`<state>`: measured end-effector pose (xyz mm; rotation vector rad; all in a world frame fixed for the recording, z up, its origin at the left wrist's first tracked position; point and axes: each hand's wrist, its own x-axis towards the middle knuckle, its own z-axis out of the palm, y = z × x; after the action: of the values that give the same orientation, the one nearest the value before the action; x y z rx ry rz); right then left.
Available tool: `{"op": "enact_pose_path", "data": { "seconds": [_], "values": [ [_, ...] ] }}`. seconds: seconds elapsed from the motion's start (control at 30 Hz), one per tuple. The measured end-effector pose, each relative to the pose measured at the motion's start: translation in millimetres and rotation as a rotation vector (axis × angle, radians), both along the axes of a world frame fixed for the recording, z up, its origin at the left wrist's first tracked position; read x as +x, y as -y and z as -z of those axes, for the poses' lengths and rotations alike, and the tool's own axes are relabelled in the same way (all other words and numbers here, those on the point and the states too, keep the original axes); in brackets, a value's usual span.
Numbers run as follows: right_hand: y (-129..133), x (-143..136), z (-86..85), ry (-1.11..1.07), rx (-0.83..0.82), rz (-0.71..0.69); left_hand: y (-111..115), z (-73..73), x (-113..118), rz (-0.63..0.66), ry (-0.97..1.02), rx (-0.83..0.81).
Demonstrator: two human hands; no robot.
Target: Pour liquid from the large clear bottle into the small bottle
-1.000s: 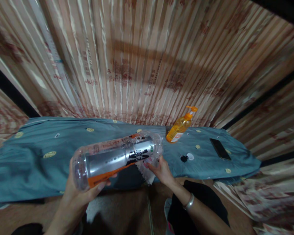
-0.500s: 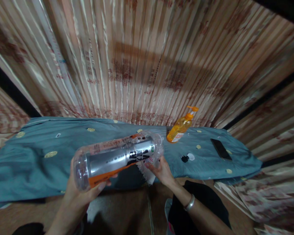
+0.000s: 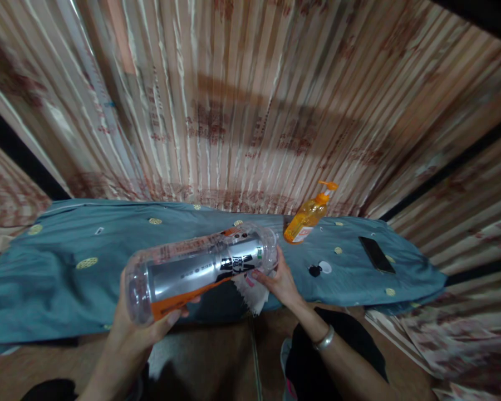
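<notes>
Bottle [image 3: 204, 270] with a silver and orange label lies sideways in our grasp, held up across the centre of the frame, its base toward the left and its clear shoulder toward the right, a little higher. Our left hand [image 3: 140, 328] wraps around the base end from below, closed as far as the bottle's width allows, thumb along the lower side. Our right hand [image 3: 283, 283] is partly curled at the shoulder, pinching a white cloth [image 3: 254, 295] that hangs below it; we cannot see how its hidden fingers sit. On the teal cover [image 3: 87, 239] beyond, right of centre, we have an orange pump bottle [image 3: 304, 224] standing upright, then a small black object [image 3: 315, 271] touching a white disc [image 3: 326, 267], and a dark phone [image 3: 376, 255] farther right.
</notes>
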<state>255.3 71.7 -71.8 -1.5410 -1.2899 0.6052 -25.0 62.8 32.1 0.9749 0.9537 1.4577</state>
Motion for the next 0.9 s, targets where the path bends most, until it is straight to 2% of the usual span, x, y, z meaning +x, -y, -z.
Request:
{"op": "enact_pose_path", "data": {
  "seconds": [0.17, 0.33, 0.47, 0.7, 0.9],
  "values": [
    [-7.9, -1.4, -2.4, -0.165, 0.036, -0.075, 0.0, -1.3, 0.7, -0.001, -0.003, -0.002],
    [-13.0, -3.5, -1.2, -0.294, -0.084, -0.223, -3.1, 4.8, -2.8, -0.027, -0.058, -0.011],
    [-15.2, -2.2, 0.4, -0.307, -0.081, -0.211, -3.9, 7.5, -2.4, -0.055, -0.020, -0.010],
    [-15.6, -2.2, 1.7, -0.370, -0.069, -0.217, 1.8, -0.2, 0.7, -0.055, -0.057, -0.042],
    [-15.4, -2.3, 3.2, -0.368, -0.092, -0.188, -1.6, 3.3, -1.5, -0.034, -0.052, -0.023]
  ]
}}
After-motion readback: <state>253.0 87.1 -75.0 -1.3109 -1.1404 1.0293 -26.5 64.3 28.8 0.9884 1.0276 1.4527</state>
